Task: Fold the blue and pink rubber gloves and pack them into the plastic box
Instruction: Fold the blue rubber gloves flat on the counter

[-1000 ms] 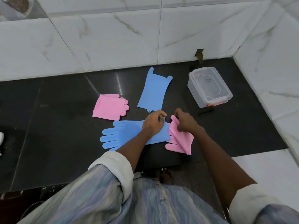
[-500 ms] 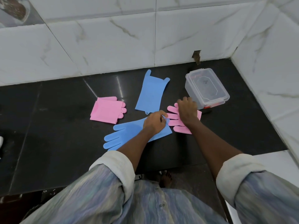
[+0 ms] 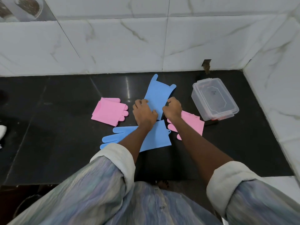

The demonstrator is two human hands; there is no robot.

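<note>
Two blue and two pink rubber gloves lie on a black counter. The far blue glove (image 3: 159,92) lies lengthwise with its finger end toward the wall. My left hand (image 3: 144,112) grips its near left edge and my right hand (image 3: 172,108) grips its near right edge, fingers curled. The near blue glove (image 3: 156,138) lies flat under my left forearm, fingers pointing left. A folded pink glove (image 3: 108,111) rests at the left. The other pink glove (image 3: 194,123) lies beside my right wrist. The clear plastic box (image 3: 197,96) stands at the right.
White marble tiles form the wall behind and the side wall at the right, close to the box. The counter's front edge runs just under my rolled sleeves. A small dark object (image 3: 211,122) lies by the box's near corner.
My hands let go of the near blue glove and the right pink glove and moved away from me to the far blue glove, which they now grip at both sides.
</note>
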